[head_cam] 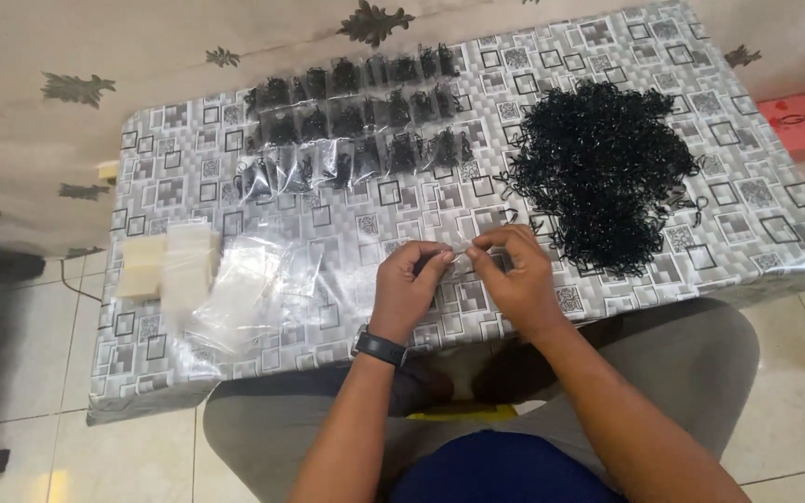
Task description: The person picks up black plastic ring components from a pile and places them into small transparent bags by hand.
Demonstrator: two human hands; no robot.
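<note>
Presently the left hand (pixel 409 279) and right hand (pixel 514 270) are pinching, fingers closed, a small clear plastic bag (pixel 459 257); likely light, limp, slippery; best gripped at its edges.

Home room, tiled floor (pixel 11 373), curtain (pixel 142 65), low oilcloth-covered table (pixel 263 233)
</note>
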